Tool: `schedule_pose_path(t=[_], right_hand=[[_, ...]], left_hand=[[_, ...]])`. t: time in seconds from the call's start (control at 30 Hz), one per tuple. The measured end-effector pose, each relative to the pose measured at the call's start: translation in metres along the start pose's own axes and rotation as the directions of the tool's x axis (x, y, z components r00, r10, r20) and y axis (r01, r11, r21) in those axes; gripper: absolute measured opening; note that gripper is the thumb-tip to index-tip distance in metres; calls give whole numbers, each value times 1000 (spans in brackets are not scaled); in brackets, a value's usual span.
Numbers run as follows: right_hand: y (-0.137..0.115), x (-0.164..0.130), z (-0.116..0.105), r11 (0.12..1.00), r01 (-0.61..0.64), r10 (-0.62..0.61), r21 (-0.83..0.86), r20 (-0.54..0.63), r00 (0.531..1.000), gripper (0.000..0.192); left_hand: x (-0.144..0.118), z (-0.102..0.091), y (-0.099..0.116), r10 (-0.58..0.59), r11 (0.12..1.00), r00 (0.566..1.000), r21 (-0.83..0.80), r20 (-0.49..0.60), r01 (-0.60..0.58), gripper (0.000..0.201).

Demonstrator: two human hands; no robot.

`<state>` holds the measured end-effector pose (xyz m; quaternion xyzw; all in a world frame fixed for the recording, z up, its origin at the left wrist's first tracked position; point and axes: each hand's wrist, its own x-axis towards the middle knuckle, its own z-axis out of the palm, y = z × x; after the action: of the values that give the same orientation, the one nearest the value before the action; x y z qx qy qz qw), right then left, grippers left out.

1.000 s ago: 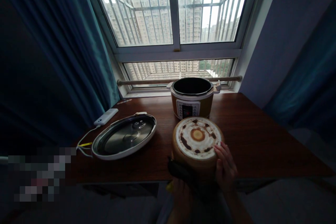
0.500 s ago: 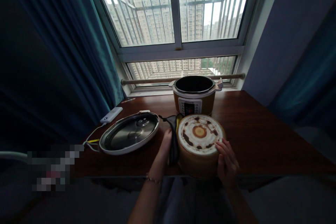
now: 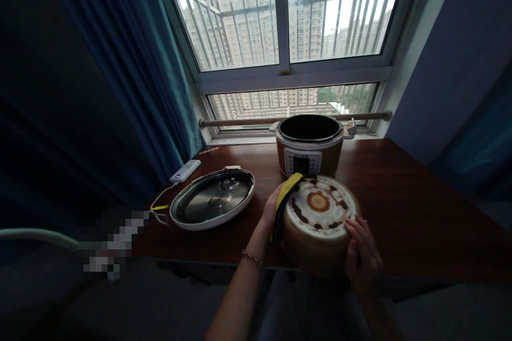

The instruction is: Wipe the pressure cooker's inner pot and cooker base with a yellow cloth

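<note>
A brownish inner pot is turned with its underside toward me, showing a pale, dark-stained base with a ring in the middle. My right hand grips its right side, fingertips over the base's edge. On the opposite side, my left hand presses a yellow and black cloth against the pot's wall. Behind the pot stands an electric cooker, lidless, with a dark interior and a front control panel. A round lid lies left of my left hand, its dark, shiny inner face up.
The brown wooden table meets a barred window at the back. A white power bank with a cable lies beyond the lid, near the blue curtain. A yellow tie is on the cable.
My left hand has moved up with the cloth, and more of its yellow side shows against the pot's rim. The view has shifted slightly, so everything sits further right.
</note>
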<state>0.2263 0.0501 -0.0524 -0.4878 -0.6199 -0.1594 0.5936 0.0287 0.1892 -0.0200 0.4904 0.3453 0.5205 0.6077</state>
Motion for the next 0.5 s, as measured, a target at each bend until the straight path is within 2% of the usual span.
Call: schedule_pose_path(t=[0.13, 0.2, 0.27, 0.37, 0.43, 0.5], right_hand=[[-2, -1, 4, 1000, -4, 3, -19, -31, 1000, 33], [-2, 0, 4, 1000, -6, 6, -22, -22, 1000, 34], [-3, 0, 3, 1000, -6, 6, -18, -18, 1000, 34], [-3, 0, 2, 1000, -8, 7, -27, -25, 1000, 33], [-3, -1, 2, 999, -16, 15, -39, -26, 1000, 33], [-2, -2, 2, 999, -26, 25, -44, -20, 999, 33]], left_hand=[[-30, -4, -28, -4, 1000, 977, 4, -214, 5, 47], [-48, -6, -33, 31, 993, 960, 115, -280, 2, 41], [-65, -7, -33, 98, 952, 948, 306, -303, 0, 33], [-89, -7, -28, 186, 820, 927, 571, -325, 35, 26], [-106, -4, -26, 218, 765, 910, 640, -354, 66, 27], [-124, 1, -26, 180, 793, 913, 604, -367, 86, 30]])
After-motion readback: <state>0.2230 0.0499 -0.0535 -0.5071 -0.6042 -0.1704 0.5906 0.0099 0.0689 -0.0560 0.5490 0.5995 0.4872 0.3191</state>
